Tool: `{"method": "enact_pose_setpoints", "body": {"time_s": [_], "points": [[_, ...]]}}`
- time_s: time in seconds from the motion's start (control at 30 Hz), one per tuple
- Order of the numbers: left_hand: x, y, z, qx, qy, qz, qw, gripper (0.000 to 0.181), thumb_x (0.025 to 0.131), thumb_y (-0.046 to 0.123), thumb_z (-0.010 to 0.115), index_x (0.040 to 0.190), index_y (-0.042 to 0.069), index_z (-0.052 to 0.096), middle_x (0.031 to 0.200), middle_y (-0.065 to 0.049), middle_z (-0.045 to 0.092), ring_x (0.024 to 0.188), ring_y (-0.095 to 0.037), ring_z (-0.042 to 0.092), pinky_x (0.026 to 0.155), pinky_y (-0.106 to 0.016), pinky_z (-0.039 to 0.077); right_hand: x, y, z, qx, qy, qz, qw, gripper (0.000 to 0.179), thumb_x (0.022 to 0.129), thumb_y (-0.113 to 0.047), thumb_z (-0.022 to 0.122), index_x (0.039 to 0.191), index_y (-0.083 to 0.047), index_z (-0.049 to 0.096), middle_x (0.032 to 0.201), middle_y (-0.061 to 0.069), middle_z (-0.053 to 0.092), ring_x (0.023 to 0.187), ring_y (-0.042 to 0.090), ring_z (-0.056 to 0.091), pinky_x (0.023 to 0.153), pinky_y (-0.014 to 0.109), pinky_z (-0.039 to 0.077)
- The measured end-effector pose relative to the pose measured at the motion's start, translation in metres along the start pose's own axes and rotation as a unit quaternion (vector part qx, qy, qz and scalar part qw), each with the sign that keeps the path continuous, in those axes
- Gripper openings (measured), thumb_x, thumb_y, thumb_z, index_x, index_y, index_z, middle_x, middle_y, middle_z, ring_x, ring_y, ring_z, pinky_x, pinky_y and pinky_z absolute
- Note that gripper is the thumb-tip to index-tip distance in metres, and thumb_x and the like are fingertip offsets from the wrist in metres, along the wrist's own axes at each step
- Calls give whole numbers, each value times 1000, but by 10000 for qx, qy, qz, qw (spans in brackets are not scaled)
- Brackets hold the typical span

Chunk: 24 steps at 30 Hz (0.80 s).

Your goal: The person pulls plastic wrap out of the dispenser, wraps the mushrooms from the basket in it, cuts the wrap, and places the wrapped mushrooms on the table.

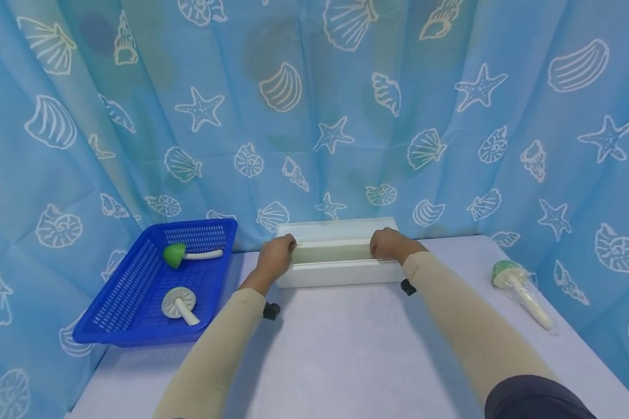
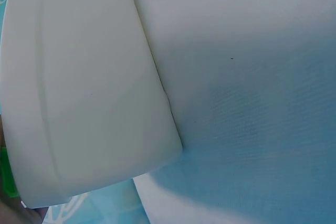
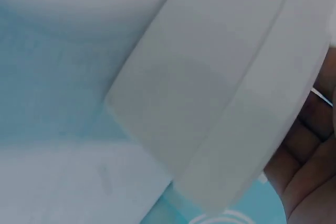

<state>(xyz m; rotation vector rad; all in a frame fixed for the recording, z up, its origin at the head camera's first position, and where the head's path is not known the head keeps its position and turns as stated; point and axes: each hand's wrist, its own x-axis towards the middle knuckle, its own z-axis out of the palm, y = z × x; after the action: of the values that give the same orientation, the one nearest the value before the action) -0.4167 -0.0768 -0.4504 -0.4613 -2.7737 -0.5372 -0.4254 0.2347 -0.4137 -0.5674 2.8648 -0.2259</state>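
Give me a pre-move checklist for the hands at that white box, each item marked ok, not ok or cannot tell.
1. White box open at the top: ok, its opening shows between the hands.
2. Hands placed: ok, left hand at the box's left end, right hand at its right.
3. Grip firm: cannot tell, the fingertips are hidden.
4. Box apart from blue basket: ok, a gap shows between them.
5. Both basket mushrooms inside: ok, upper mushroom and lower mushroom lie within.
6. Right-hand mushroom unwrapped: not ok, clear film surrounds it.
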Motion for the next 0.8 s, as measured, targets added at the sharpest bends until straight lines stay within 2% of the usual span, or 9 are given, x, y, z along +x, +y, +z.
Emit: {"method": "enact_pose_setpoints", "body": {"time_s": [0.07,0.17,0.3,0.43,0.57,0.63,0.8], "points": [[-1,-1,0,-10,2,34,10000,13,100,12,56,106,9,67,99,-5,70,92,-24,66,85,-43,49,1,7,1,65,11,10,10000,13,89,-13,68,96,-10,77,104,5,69,104,29,60,90,44,49],[-2,0,-2,-46,-9,38,10000,13,99,11,56,107,9,67,100,-6,70,92,-25,66,85,-43,49,0,13,-1,212,-65,18,9998,9,87,-12,69,92,-11,77,99,4,67,93,24,58,83,41,50],[-1,1,-2,50,-24,-35,10000,13,99,12,57,107,10,67,100,-5,70,92,-24,66,85,-43,49,-3,11,-4,197,-163,-16,9997,7,88,-10,68,84,-13,74,93,3,62,84,22,51,76,37,47],[3,5,-3,142,27,-56,9999,12,100,14,56,105,9,66,97,-5,70,89,-25,66,81,-44,49,-5,7,-2,22,-26,-92,10000,14,89,-9,65,77,-15,71,87,1,59,82,21,48,76,37,45],[6,7,-4,143,81,-85,9998,12,100,13,55,103,9,65,94,-6,70,86,-27,66,76,-45,49,-6,5,1,-211,81,-415,9989,25,90,-2,59,68,-14,61,76,1,50,75,20,42,69,34,39],[6,7,-5,77,109,-113,9998,12,100,13,55,103,9,65,95,-7,70,86,-28,66,75,-45,50,-7,5,3,-304,91,-530,9981,28,92,-2,57,66,-12,57,73,2,45,72,20,38,67,35,35],[6,6,-4,-302,257,-97,9992,13,100,14,55,104,8,65,95,-8,69,82,-26,66,72,-42,52,-7,8,8,-436,224,-588,9971,25,96,-5,53,73,-13,56,71,1,46,68,18,40,64,34,38]]}}
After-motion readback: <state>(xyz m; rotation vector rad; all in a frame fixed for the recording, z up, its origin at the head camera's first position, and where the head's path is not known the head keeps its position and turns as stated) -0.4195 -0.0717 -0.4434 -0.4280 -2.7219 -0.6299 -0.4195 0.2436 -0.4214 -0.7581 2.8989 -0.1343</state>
